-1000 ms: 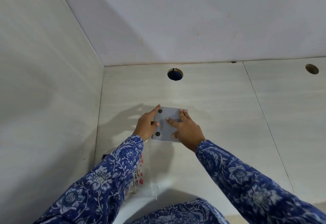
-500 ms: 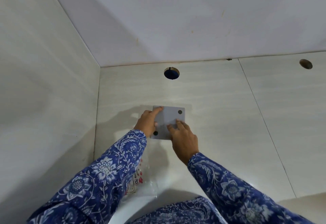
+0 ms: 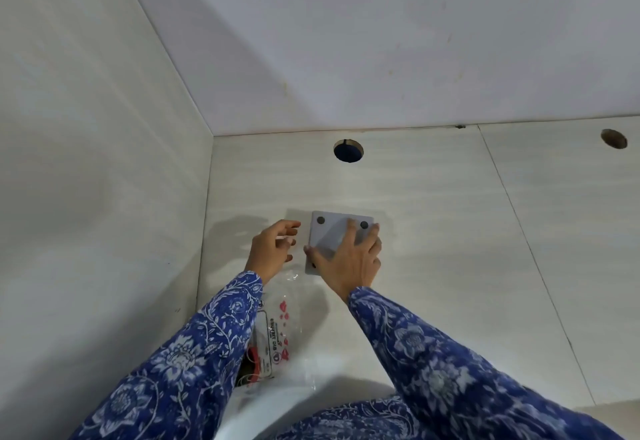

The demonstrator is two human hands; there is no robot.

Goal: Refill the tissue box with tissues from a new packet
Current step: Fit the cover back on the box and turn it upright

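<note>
Left hand point(image 3: 273, 252) released; right hand point(image 3: 349, 263) presses box point(image 3: 332, 235).

Prob. home cupboard/cabinet interior: pale laminate panels point(image 3: 433, 197) meeting at corner, 2 drilled cable holes point(image 3: 348, 151).

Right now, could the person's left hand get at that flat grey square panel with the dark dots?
Probably yes. The left hand hangs open just beside the flat grey square panel, and nothing lies between them. The right hand covers only the panel's lower right part.
</note>
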